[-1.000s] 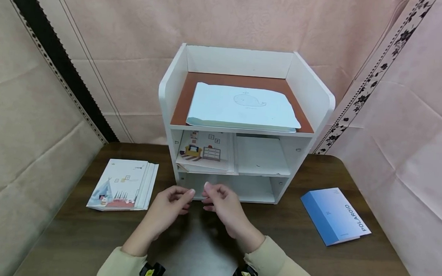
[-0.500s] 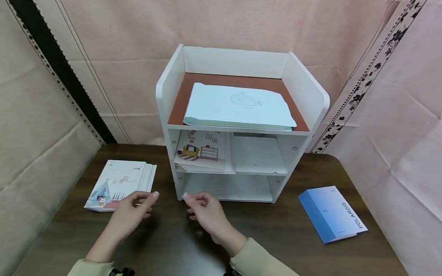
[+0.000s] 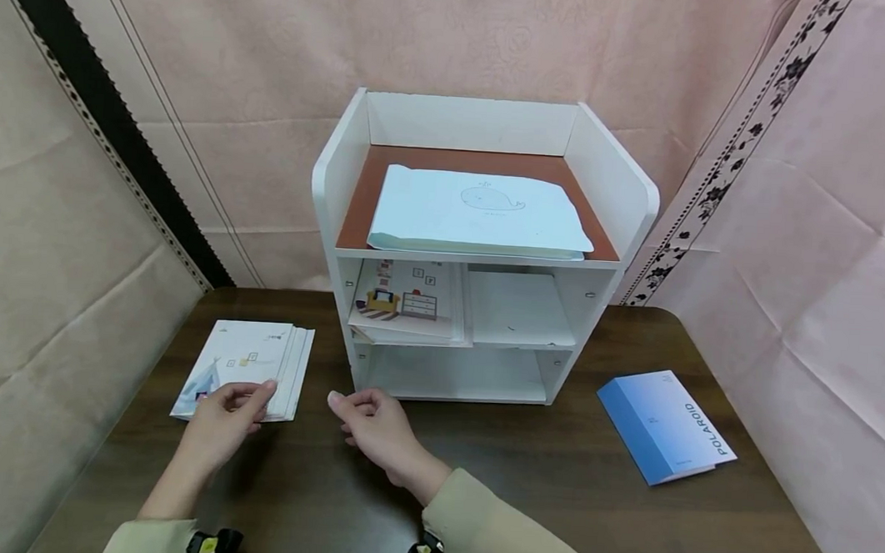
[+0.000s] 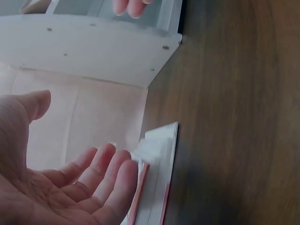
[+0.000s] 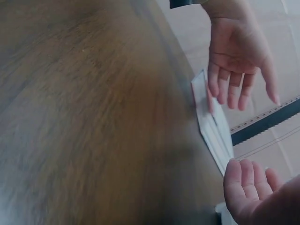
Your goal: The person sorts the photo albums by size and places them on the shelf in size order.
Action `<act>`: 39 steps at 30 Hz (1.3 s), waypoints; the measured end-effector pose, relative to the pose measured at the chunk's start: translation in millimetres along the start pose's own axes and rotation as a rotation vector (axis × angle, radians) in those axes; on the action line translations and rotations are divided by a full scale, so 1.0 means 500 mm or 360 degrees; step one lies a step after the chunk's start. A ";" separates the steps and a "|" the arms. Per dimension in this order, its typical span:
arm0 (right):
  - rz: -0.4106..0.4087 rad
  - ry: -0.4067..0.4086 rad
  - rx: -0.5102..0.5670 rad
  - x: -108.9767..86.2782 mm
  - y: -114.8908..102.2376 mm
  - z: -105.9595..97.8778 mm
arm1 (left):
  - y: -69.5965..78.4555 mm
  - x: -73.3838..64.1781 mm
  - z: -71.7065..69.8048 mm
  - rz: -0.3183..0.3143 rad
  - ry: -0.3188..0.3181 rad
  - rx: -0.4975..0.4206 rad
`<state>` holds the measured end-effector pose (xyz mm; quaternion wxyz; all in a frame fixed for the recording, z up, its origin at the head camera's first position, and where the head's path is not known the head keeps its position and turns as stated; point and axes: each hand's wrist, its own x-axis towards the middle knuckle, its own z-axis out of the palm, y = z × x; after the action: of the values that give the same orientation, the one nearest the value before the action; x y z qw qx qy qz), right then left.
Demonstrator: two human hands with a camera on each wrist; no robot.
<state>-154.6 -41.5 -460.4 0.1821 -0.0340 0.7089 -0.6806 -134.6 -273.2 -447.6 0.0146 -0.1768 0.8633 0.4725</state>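
Note:
A stack of thin white booklets (image 3: 247,351) with illustrated covers lies on the left of the table. Over its front right part hovers my left hand (image 3: 223,422), holding nothing, its fingers loosely bent. In the left wrist view that hand (image 4: 89,187) shows its palm beside the booklets' edges (image 4: 154,183); whether it touches them I cannot tell. My right hand (image 3: 380,436), also without anything in it, is above the table between the stack and the shelf's front. The right wrist view has its relaxed fingers (image 5: 248,180) pointing towards the stack (image 5: 213,129).
A white shelf unit (image 3: 645,195) stands at the back centre. Pale paper sheets with a whale drawing (image 3: 446,214) lie on its top tier, illustrated booklets (image 3: 403,308) on its middle tier's left. A blue "POLAROID" box-like item (image 3: 667,430) is on the table's right.
Both hands have moved left, away from the shelf's front. My left hand has come over the booklet stack, and the right hand has followed. The booklets and shelf contents look the same.

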 end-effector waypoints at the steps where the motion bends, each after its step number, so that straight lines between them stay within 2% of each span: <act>1: 0.0011 0.0000 0.0011 0.003 0.002 0.007 | -0.004 0.002 -0.004 0.0001 0.0015 0.0014; 6: 0.0095 0.0060 0.0139 0.021 0.007 0.045 | -0.024 0.012 -0.031 0.0024 0.0153 0.0043; 10: 0.0178 0.0137 0.0240 0.033 0.006 0.078 | -0.041 0.018 -0.041 0.0018 0.0288 0.0053; 19: 0.0300 0.0195 0.0201 0.039 0.009 0.120 | -0.079 0.038 -0.060 -0.0111 0.0471 -0.0024; 24: 0.0324 0.0197 0.0254 0.054 0.021 0.122 | -0.083 0.052 -0.062 -0.0158 0.0441 -0.0099; 33: 0.0325 0.0127 0.0345 0.074 0.023 0.119 | -0.096 0.067 -0.064 -0.0247 0.0396 -0.0086; 39: 0.0358 0.0012 0.0320 0.086 0.019 0.109 | -0.109 0.073 -0.069 -0.0223 0.0191 0.0037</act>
<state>-176.1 -105.6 -479.0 0.2569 0.0666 0.6372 -0.7236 -146.5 -338.9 -479.6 -0.0020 -0.2645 0.8536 0.4488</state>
